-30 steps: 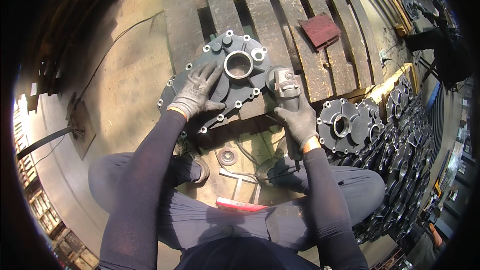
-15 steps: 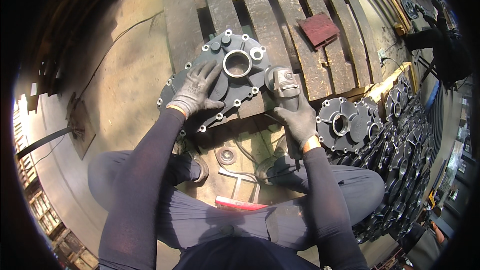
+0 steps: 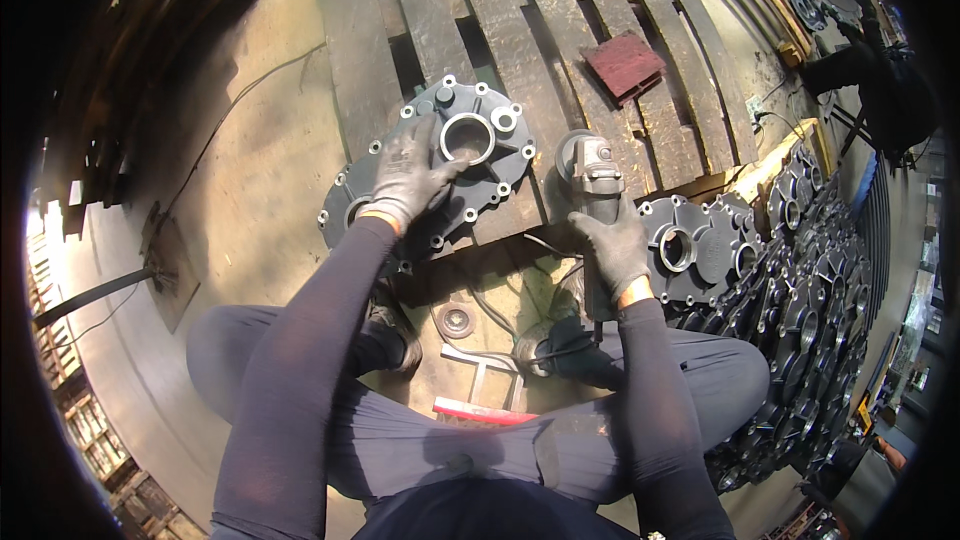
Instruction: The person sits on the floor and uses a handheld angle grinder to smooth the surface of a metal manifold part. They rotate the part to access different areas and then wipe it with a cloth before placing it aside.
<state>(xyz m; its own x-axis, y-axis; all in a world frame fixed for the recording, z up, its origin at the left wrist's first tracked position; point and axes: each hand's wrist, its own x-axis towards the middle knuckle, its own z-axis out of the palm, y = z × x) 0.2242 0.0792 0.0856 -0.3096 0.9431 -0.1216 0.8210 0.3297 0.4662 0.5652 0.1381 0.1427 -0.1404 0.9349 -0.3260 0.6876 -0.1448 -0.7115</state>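
Observation:
A dark grey cast-metal cover [image 3: 484, 178] with shiny bolt bosses and a large round bore lies on the wooden pallet [image 3: 520, 35]. My gloved left hand [image 3: 410, 178] rests on it just left of the bore, thumb spread toward the bore's lower edge. Part of the cover is hidden under that hand and wrist. My gloved right hand [image 3: 613, 245] is wrapped round the body of an angle grinder [image 3: 600, 178]. The grinder's head points away from me, with its disc at the left, a short gap right of the cover.
A dark red block [image 3: 625, 67] lies farther back on the pallet. Many similar covers [image 3: 800, 320] are stacked at the right. Between my feet are a round disc [image 3: 457, 320], a cable and a metal frame with a red bar [image 3: 484, 411]. Another person [image 3: 880, 90] is at the far right.
The grinder in my right hand has moved right, away from the cover. My left hand has slid right across the cover, closer to the bore. The view has shifted slightly.

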